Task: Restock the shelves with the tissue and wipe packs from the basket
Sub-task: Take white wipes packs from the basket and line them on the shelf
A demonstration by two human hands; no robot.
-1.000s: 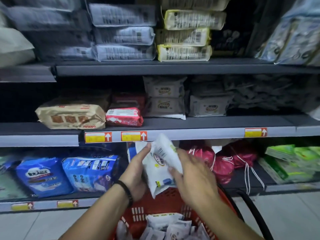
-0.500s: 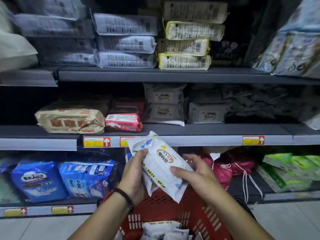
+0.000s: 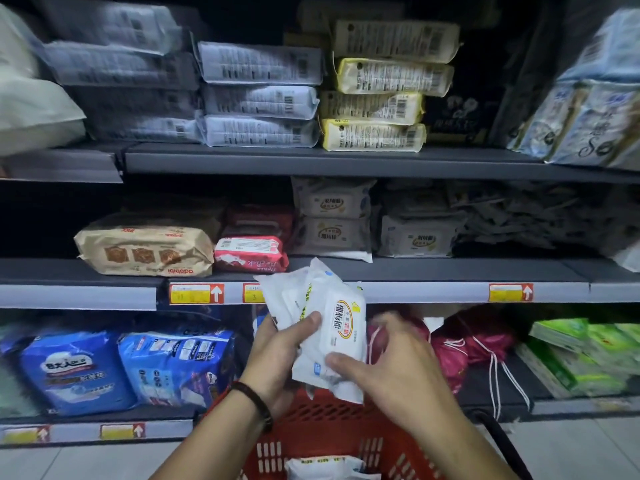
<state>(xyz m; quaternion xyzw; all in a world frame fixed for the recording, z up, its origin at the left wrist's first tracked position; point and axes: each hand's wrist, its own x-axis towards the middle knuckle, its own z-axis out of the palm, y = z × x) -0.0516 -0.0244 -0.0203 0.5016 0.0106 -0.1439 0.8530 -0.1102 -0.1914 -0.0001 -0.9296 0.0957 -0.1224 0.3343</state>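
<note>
A small stack of white wipe packs (image 3: 332,323) stands upright in front of the middle shelf's edge. My left hand (image 3: 280,351) grips the stack from the left, thumb across the front pack. My right hand (image 3: 391,365) holds the front pack's lower right corner, thumb on its face. Below my hands is the red basket (image 3: 325,441) with another white pack (image 3: 325,467) lying inside. Matching white wipe packs (image 3: 332,220) are stacked on the middle shelf (image 3: 433,271) straight ahead.
A beige tissue pack (image 3: 145,249) and a pink wipe pack (image 3: 251,254) lie left on the middle shelf. Grey and yellow packs fill the top shelf. Blue packs (image 3: 121,368), red drawstring bags (image 3: 467,344) and green packs (image 3: 581,355) sit on the bottom shelf.
The packs have been turned upright and lifted slightly toward the middle shelf. My right hand slid down to the front pack's lower corner. The camera moved closer to the shelves.
</note>
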